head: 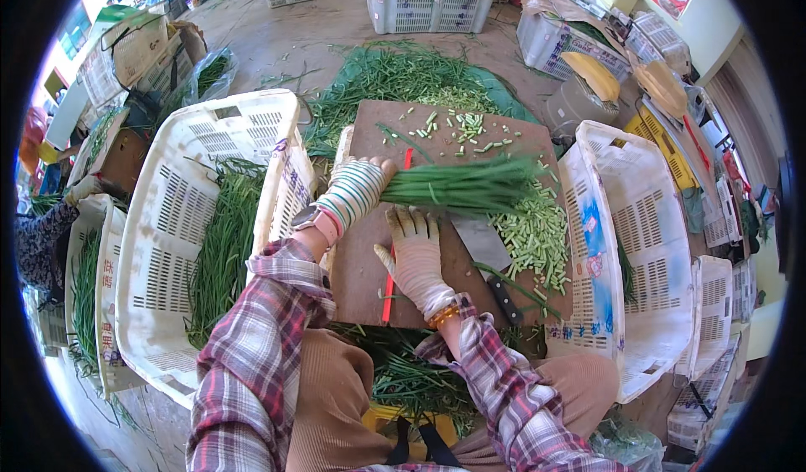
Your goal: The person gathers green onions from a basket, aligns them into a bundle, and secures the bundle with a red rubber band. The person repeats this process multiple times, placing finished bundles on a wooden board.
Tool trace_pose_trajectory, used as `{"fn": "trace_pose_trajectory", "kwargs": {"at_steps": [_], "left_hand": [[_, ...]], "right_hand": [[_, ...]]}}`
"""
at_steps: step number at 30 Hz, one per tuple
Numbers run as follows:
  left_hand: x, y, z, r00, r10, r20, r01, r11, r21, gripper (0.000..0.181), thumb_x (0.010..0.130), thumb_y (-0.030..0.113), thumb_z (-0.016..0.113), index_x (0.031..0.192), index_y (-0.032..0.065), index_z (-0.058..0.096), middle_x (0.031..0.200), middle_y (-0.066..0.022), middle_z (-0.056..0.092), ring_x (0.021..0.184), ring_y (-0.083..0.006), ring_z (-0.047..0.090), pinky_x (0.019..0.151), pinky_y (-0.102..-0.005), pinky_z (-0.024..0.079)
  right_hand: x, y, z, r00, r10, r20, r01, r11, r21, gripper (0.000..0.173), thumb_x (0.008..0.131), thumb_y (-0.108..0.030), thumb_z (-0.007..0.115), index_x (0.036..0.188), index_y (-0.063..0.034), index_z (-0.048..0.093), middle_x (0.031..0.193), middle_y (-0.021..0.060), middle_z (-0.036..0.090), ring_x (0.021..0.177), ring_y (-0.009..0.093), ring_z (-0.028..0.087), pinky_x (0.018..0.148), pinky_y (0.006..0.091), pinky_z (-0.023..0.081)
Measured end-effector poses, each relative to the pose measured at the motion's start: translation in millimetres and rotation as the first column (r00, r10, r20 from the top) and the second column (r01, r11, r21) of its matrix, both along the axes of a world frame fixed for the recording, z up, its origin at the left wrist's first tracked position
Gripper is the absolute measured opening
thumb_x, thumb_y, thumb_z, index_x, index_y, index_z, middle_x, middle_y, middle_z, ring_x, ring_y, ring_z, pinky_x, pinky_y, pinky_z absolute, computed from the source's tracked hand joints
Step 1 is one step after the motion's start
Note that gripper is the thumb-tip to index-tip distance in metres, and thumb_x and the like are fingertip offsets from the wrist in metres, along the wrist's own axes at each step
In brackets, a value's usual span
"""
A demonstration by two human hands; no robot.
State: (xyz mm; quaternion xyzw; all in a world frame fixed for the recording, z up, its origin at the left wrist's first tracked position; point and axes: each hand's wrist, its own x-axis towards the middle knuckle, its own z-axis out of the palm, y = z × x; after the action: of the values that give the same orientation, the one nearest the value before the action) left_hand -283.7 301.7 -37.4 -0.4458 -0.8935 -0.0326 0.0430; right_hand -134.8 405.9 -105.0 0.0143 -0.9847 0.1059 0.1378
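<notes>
My left hand (360, 189), in a striped knit glove, grips the left end of a bunch of long, chive-like green stalks (459, 185). The bunch lies across a brown board (359, 270), its far end blurred. Palm down beneath it, my gloved right hand (415, 255) rests on the board with fingers apart, fingertips close to the stalks; contact is unclear. A cleaver (483, 245) with a black riveted handle lies right of that hand, its blade partly under the bunch. Short cut stalk pieces (535, 239) are heaped at the board's right side. A red strip (388, 283) runs along the board.
A white plastic crate (170, 239) of stalks stands left, another crate (648, 252) right. Beyond the board, trimmings (403, 72) cover a green sheet on the floor. More crates (431, 6) stand behind. At far left, another person's sleeve (41, 245) shows.
</notes>
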Motion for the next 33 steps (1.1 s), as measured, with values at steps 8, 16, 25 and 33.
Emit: {"fn": "trace_pose_trajectory", "kwargs": {"at_steps": [8,16,25,33], "left_hand": [[-22,12,-28,0.994,0.058,-0.095,-0.074,0.982,-0.176,0.029,0.079,0.013,0.064,0.107,0.0106,0.056,0.103,-0.0114,0.064,0.097,-0.0281,0.064,0.085,-0.0418,0.048],[-20,22,-5,0.994,0.106,0.024,-0.096,0.965,-0.246,0.069,0.070,0.017,0.077,0.131,0.0085,0.046,0.115,-0.0163,0.060,0.108,-0.0331,0.060,0.095,-0.0417,0.045],[25,8,6,0.992,-0.099,-0.081,0.100,0.995,0.003,0.070,0.072,0.010,0.068,0.136,0.0038,0.042,0.131,-0.0159,0.051,0.122,-0.0330,0.048,0.105,-0.0462,0.035],[69,11,100,0.998,0.061,0.014,-0.055,0.961,-0.272,0.030,0.091,0.029,0.055,0.115,0.0129,0.065,0.105,-0.0114,0.069,0.100,-0.0300,0.067,0.091,-0.0468,0.049]], "right_hand": [[-2,2,8,0.998,0.064,-0.021,-0.066,0.996,-0.061,0.067,0.082,-0.043,0.062,0.134,-0.0036,0.048,0.137,0.0153,0.046,0.127,0.033,0.040,0.109,0.0516,0.026],[4,27,24,0.973,0.116,-0.197,-0.170,0.945,-0.280,0.048,0.081,-0.024,0.065,0.124,-0.0053,0.057,0.131,0.0157,0.052,0.113,0.033,0.052,0.099,0.0446,0.039],[0,46,30,0.985,0.046,-0.165,-0.110,0.908,-0.404,0.048,0.082,-0.017,0.066,0.127,-0.0061,0.054,0.131,0.0173,0.053,0.117,0.037,0.051,0.101,0.0432,0.041],[91,83,97,0.974,0.199,0.112,0.052,0.283,-0.958,0.028,0.095,-0.017,0.059,0.117,0.0008,0.062,0.106,0.0091,0.069,0.094,0.015,0.064,0.085,0.0289,0.050]]}}
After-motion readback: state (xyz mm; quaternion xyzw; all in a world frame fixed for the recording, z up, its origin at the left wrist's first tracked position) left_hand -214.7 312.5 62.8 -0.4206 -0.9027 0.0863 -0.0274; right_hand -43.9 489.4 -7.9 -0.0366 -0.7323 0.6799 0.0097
